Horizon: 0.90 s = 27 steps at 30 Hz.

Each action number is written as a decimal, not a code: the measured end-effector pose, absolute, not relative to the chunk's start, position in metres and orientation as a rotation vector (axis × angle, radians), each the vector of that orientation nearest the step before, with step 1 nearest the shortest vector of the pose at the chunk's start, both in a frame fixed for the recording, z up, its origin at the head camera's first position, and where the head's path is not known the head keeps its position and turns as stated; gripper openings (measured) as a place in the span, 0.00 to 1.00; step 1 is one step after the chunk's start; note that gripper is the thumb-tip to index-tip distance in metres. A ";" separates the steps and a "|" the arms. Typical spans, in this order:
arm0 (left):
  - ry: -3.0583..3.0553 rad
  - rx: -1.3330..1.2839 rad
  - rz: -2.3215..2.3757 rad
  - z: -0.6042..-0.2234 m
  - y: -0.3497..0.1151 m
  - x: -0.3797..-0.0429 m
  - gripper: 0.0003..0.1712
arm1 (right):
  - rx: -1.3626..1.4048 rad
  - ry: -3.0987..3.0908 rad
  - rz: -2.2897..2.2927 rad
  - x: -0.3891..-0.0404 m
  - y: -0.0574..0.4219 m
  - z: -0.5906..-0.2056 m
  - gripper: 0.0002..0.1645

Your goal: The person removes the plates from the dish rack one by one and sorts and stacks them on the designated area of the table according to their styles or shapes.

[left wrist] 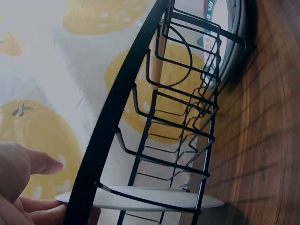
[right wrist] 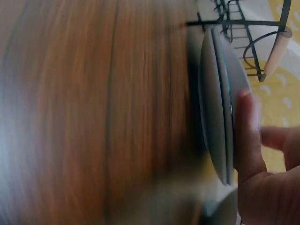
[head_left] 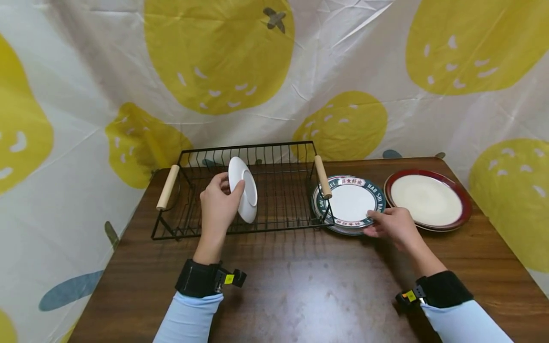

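Note:
A small white plate [head_left: 243, 190] stands on edge in the black wire dish rack [head_left: 280, 227], its underside facing right. My left hand [head_left: 220, 200] is at its upper left edge. In the left wrist view the fingers touch the back of the plate [left wrist: 140, 198], while the thumb [left wrist: 44, 161] stands apart from it. My right hand [head_left: 393, 226] is at the right rim of a green-bordered plate [head_left: 349, 202], which lies on a stack. In the right wrist view the thumb [right wrist: 248, 136] overlaps the rim of the stacked plates [right wrist: 220, 108]; no curled grip shows.
The rack has two wooden handles [head_left: 168, 187], and its right end overlaps the green-bordered stack. Red-rimmed cream plates [head_left: 426, 200] lie at the right. All stand on a brown wooden table [head_left: 300, 286] before a fruit-patterned curtain [head_left: 343, 57].

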<state>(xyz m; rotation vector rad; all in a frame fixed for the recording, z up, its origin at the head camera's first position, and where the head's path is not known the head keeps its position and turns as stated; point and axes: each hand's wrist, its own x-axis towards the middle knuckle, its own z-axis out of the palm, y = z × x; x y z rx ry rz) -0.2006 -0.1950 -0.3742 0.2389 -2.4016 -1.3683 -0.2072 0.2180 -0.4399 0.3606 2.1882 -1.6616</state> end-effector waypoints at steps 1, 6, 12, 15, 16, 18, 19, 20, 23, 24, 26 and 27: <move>-2.402 0.239 -1.374 -0.375 -0.195 -0.201 0.30 | 0.332 2.255 -1.559 -0.207 0.218 -0.438 0.26; -2.448 0.237 -1.386 -0.375 -0.198 -0.204 0.27 | 0.179 2.522 -1.160 -0.209 0.219 -0.426 0.27; -2.540 0.214 -1.425 -0.380 -0.201 -0.206 0.24 | 0.149 2.623 -1.009 -0.206 0.217 -0.420 0.28; -2.504 0.208 -1.479 -0.383 -0.200 -0.207 0.22 | 0.148 2.680 -0.951 -0.202 0.215 -0.417 0.29; -2.488 0.204 -1.489 -0.383 -0.199 -0.207 0.22 | 0.145 2.700 -0.939 -0.201 0.214 -0.415 0.29; -2.450 0.195 -1.492 -0.382 -0.198 -0.206 0.21 | 0.149 2.729 -0.935 -0.200 0.212 -0.409 0.28; -2.425 0.188 -1.484 -0.381 -0.198 -0.205 0.20 | 0.155 2.744 -0.940 -0.199 0.210 -0.405 0.28; -2.396 0.178 -1.476 -0.379 -0.197 -0.204 0.19 | 0.163 2.759 -0.953 -0.197 0.209 -0.401 0.27; -2.290 0.135 -1.453 -0.374 -0.195 -0.202 0.17 | 0.169 2.812 -1.025 -0.194 0.205 -0.385 0.28; -2.254 0.115 -1.441 -0.372 -0.195 -0.202 0.17 | 0.162 2.841 -1.042 -0.192 0.203 -0.380 0.29; -2.188 0.067 -1.420 -0.368 -0.193 -0.200 0.16 | 0.135 2.915 -1.056 -0.189 0.200 -0.370 0.30; -2.159 0.038 -1.411 -0.366 -0.193 -0.199 0.16 | 0.114 2.957 -1.054 -0.187 0.197 -0.366 0.31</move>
